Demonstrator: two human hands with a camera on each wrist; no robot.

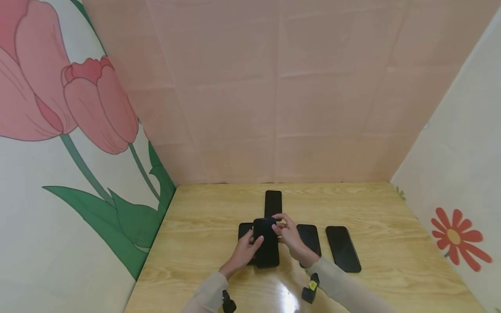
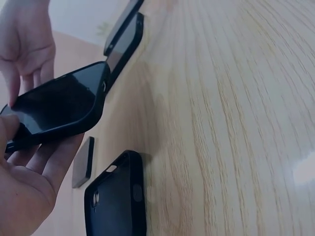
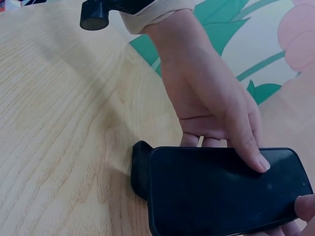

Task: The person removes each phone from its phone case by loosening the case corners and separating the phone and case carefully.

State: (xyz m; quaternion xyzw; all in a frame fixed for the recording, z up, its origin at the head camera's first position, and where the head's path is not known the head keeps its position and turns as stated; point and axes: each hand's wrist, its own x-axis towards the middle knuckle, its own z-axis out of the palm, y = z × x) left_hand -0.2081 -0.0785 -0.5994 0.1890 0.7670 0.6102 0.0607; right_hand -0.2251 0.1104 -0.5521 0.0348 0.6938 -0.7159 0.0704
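Observation:
Both hands hold a smartphone (image 1: 267,250) in a black case, its dark screen facing up, raised over the table. My left hand (image 1: 243,251) grips it by the left side, thumb over the screen and fingers beneath. At its upper right corner, my right hand (image 1: 288,234) pinches the edge; the right thumb (image 3: 306,206) shows on that corner in the right wrist view. Partly hidden under the held phone lies an empty black phone case (image 2: 115,199), its inside and camera cutout visible in the left wrist view.
Beyond the hands another black phone (image 1: 273,202) lies on the wooden table (image 1: 211,208). Two more dark phones lie to the right, the nearer one (image 1: 309,237) partly behind the right wrist, the other phone (image 1: 343,248) farther out. Walls border the table's back and sides.

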